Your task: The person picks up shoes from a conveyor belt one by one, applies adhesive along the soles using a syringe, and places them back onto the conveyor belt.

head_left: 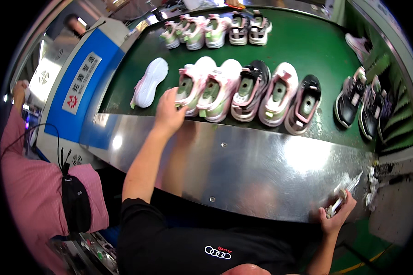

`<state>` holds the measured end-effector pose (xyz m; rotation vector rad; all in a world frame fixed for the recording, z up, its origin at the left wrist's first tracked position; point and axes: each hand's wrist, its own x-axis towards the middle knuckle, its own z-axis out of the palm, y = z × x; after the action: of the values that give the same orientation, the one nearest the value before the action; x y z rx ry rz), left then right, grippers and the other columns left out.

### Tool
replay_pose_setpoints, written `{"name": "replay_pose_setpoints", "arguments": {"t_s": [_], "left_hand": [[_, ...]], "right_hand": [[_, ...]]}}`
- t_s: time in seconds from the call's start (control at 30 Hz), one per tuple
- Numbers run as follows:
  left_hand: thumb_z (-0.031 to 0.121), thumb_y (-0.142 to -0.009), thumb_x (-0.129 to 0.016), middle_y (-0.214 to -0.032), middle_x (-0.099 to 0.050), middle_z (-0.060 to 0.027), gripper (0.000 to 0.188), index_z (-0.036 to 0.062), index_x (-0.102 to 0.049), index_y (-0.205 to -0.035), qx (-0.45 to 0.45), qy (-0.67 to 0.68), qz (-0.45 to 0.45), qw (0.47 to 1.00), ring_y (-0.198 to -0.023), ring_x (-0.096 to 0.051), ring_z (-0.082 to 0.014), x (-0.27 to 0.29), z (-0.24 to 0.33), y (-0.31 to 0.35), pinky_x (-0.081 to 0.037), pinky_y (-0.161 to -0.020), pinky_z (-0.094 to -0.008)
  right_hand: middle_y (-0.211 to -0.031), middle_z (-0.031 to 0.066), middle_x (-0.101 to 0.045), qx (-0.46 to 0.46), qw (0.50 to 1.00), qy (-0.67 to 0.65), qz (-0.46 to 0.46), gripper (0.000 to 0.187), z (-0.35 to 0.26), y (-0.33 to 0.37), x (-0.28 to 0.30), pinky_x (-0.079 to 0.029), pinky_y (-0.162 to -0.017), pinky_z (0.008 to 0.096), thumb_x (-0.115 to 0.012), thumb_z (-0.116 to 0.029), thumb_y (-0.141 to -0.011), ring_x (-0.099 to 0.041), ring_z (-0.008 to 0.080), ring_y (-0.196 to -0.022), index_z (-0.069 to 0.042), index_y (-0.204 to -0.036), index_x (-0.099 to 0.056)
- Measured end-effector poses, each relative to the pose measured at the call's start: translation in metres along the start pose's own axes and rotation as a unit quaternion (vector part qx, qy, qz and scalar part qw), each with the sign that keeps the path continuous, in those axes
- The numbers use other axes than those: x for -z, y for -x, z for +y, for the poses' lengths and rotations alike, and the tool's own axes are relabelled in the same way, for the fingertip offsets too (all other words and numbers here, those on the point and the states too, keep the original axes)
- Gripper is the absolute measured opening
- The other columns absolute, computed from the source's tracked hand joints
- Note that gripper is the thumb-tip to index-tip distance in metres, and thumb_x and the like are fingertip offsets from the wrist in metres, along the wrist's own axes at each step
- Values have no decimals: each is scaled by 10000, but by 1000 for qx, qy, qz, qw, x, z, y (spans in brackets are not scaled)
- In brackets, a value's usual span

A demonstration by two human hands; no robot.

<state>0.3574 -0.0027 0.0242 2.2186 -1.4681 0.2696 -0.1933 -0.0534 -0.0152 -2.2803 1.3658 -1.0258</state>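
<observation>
At the near edge of the green belt, my left hand [169, 113] has its thumb and fingers closed around the heel of a white and pink sneaker [198, 75]. This shoe stands upright at the left end of a row. Low on the right, over the steel ledge, my right hand [338, 214] grips a slim, pale tool with a pointed tip [351, 187]; its exact kind is unclear. Beside the held shoe stand another white and pink sneaker [227, 75], a black and pink one [254, 75], a pale pink one [283, 82] and a black one [309, 89].
A sneaker on its side [150, 82] shows its white sole at the left of the green belt [303, 46]. More shoes [215, 32] stand at the back. Black sneakers [346, 103] lean by the right wall. A steel ledge [243, 160] borders the belt; a person in pink [41, 197] is at left.
</observation>
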Motion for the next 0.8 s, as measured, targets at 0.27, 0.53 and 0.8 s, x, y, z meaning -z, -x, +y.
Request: {"name": "replay_pose_setpoints", "arguments": {"t_s": [0.27,0.53,0.8], "left_hand": [[206,-714,-754,-1333,-420,-155,747,25,-371,-1330,203,447,136,861,-1235,-401,-260,29,-75,-15,-321,-1022,-356],[107,-653,-757,-1340,-455,-142,813,71,-386,-1376,260,230,-9,938,-1225,-448,-261,13,-181,-23,-323,-1032,-346],[130,-605,-687,-1284,-444,-145,623,188,-584,-1217,40,-245,22,968,-1222,-352,-359,22,-110,-12,-256,-1044,-491]], "right_hand": [[-1122,172,-393,-25,1000,-6,-4,873,-3,5,1,-351,-912,398,-729,-430,-654,-421,296,-1027,45,-1289,-363],[-1057,173,-425,3,998,67,-1,812,-10,-12,1,-372,-849,395,-741,-392,-614,-430,308,-950,25,-1230,-417],[-1060,172,-428,-14,998,64,10,820,-18,-6,-1,-377,-862,395,-747,-380,-609,-438,309,-970,23,-1240,-413]]}}
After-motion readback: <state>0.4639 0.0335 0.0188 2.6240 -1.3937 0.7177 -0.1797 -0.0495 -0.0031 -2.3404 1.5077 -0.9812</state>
